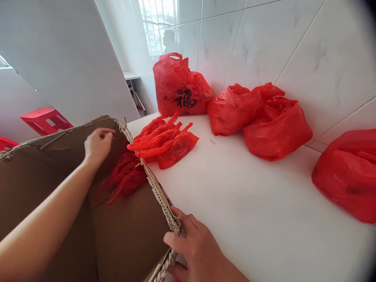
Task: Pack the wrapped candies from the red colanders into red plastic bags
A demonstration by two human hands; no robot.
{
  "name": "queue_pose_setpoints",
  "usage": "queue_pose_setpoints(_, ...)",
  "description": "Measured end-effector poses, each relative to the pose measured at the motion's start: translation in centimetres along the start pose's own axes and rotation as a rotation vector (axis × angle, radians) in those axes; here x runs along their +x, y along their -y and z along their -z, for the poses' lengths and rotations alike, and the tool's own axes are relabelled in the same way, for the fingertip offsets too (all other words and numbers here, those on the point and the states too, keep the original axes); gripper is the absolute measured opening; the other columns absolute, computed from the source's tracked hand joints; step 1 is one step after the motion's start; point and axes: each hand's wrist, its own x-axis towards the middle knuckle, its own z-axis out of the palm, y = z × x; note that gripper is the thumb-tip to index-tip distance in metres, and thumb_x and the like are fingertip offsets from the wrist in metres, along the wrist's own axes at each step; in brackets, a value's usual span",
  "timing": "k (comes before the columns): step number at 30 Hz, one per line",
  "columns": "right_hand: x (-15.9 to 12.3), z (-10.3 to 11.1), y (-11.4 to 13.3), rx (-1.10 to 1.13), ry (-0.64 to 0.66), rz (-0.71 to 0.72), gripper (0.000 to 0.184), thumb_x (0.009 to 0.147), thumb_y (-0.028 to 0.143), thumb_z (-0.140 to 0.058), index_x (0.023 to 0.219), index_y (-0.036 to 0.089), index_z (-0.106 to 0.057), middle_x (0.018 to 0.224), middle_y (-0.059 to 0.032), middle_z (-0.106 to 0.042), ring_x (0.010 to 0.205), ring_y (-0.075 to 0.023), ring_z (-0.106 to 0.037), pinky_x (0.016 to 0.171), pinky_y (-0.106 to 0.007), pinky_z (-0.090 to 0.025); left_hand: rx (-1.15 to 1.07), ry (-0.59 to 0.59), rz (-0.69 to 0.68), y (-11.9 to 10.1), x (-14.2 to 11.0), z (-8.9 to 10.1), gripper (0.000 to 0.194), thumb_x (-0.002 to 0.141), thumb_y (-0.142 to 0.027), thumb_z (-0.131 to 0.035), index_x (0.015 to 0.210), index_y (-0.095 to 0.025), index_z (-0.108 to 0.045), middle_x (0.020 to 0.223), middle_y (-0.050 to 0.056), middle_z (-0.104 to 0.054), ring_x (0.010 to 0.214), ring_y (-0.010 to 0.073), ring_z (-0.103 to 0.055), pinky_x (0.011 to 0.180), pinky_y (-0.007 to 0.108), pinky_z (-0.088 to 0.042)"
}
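Observation:
A large cardboard box [123,231] with a ragged rim fills the lower left. My left hand [98,145] is inside it by the far corner, fingers curled; whatever they may hold is hidden. Beside that hand, a slightly blurred bunch of red plastic bags [125,172] lies against the inner wall. My right hand [195,243] grips the box's near right edge, thumb inside and fingers outside. Just past the rim, twisted red plastic bags [173,147] lie on the white table, their ends reaching over the cardboard edge.
Along the tiled wall stand a full red bag with black characters [185,90], two more filled red bags [235,107] [277,129], and another [349,176] at the right edge. A red plastic stool [47,119] is behind the box, near a grey panel [64,58].

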Motion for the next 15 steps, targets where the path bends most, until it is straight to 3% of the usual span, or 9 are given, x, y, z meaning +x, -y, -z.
queue_pose_setpoints(2,0.0,0.3,0.2,0.013,0.025,-0.015,0.043,0.074,0.048,-0.069,0.111,0.029,-0.057,0.149,-0.0105,-0.033,0.105,-0.0244,-0.053,0.087,-0.037,-0.046,-0.026,-0.008,-0.114,-3.8,0.6,1.0,0.036,0.098,-0.035,-0.034,0.123,-0.018,-0.054,0.107,0.005,-0.065,0.095,0.0158,-0.061,0.086,0.033,-0.047)
queue_pose_setpoints(3,0.0,0.5,0.2,0.021,0.034,-0.020,0.043,0.075,0.049,-0.069,0.111,0.029,-0.057,0.148,-0.0104,-0.035,0.110,-0.0251,-0.052,0.087,-0.037,-0.046,-0.036,0.040,-0.181,-5.8,0.4,0.8,0.035,0.096,-0.038,-0.038,0.119,-0.021,-0.058,0.106,0.002,-0.066,0.094,0.0152,-0.061,0.085,0.030,-0.046)
queue_pose_setpoints(6,0.0,0.7,0.4,0.034,0.047,-0.026,0.043,0.076,0.050,-0.068,0.113,0.031,-0.057,0.146,-0.0101,-0.038,0.122,-0.0258,-0.046,0.090,-0.036,-0.045,-0.034,0.249,-0.321,-11.4,-1.4,-1.9,0.029,0.081,-0.048,-0.060,0.090,-0.024,-0.071,0.090,0.001,-0.070,0.091,0.0214,-0.062,0.082,0.032,-0.044)
queue_pose_setpoints(8,0.0,0.7,0.4,0.027,0.050,-0.028,0.044,0.076,0.049,-0.069,0.115,0.032,-0.057,0.147,-0.0099,-0.038,0.125,-0.0260,-0.045,0.092,-0.037,-0.044,-0.033,0.350,-0.341,-13.7,-2.6,-4.2,0.029,0.065,-0.049,-0.074,0.067,-0.021,-0.068,0.078,0.005,-0.070,0.094,0.0291,-0.062,0.083,0.037,-0.044)
queue_pose_setpoints(11,0.0,0.6,0.2,0.020,0.049,-0.018,0.044,0.075,0.050,-0.069,0.115,0.032,-0.058,0.148,-0.0101,-0.036,0.125,-0.0260,-0.045,0.092,-0.037,-0.044,-0.092,0.439,-0.314,-14.9,-3.4,-5.6,0.030,0.052,-0.037,-0.082,0.050,-0.020,-0.058,0.063,0.006,-0.064,0.094,0.0352,-0.063,0.084,0.043,-0.044)
queue_pose_setpoints(13,0.0,0.5,0.1,0.024,0.040,-0.006,0.044,0.077,0.051,-0.067,0.114,0.031,-0.058,0.148,-0.0108,-0.036,0.126,-0.0258,-0.044,0.092,-0.037,-0.044,-0.188,0.484,-0.287,-14.9,-3.3,-4.5,0.025,0.052,-0.035,-0.081,0.054,-0.020,-0.061,0.061,0.004,-0.064,0.088,0.0326,-0.065,0.082,0.043,-0.047)
queue_pose_setpoints(15,0.0,0.4,0.0,0.032,0.035,0.001,0.045,0.077,0.053,-0.066,0.115,0.030,-0.058,0.147,-0.0116,-0.037,0.128,-0.0263,-0.043,0.092,-0.037,-0.043,-0.325,0.518,-0.242,-14.3,-3.1,-1.8,0.025,0.059,-0.039,-0.077,0.071,-0.019,-0.068,0.069,0.003,-0.069,0.080,0.0278,-0.067,0.077,0.041,-0.052)
